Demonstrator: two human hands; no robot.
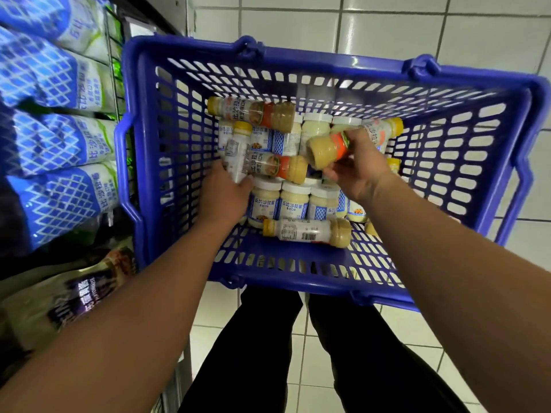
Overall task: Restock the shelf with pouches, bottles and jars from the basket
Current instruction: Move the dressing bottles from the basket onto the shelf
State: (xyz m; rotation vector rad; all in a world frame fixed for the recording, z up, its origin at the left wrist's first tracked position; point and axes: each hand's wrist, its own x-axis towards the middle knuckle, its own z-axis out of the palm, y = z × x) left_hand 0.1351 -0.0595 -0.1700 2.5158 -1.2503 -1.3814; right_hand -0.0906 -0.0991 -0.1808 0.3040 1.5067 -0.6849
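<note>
Head view: a blue basket [155,120] is seen from above, just beside a shelf [114,70] at the left.

A tan bottle [328,150] is gripped by the right hand [357,171], with fingers and thumb curled round its middle. It is raised above the other goods. Its long axis runs from lower left to upper right, with the flat base turned toward the camera and the yellow cap toward the far right wall of the basket.

A white-labelled bottle [237,156] is held by the left hand [222,195], whose fingers are wrapped round its near end. Its long axis runs away from the viewer, with the yellow cap pointing at the far wall. Whether it has been lifted clear cannot be told.

Three further bottles lie on their sides:
- The far bottle [252,110] is laid with its cap to the left.
- The middle bottle [277,166] is laid with its base to the right. It touches the white-labelled bottle and lies between the two hands.
- The near bottle [307,231] is laid along the near wall, cap left and base right.

Jars [293,201] with white lids are packed in rows beneath and between these bottles.

The shelf is stacked with blue-and-white pouches [59,144], and a dark pouch [89,293] is seen below them. A white tiled floor [298,22] surrounds the basket, and legs [259,353] in dark trousers are visible under its near edge.
</note>
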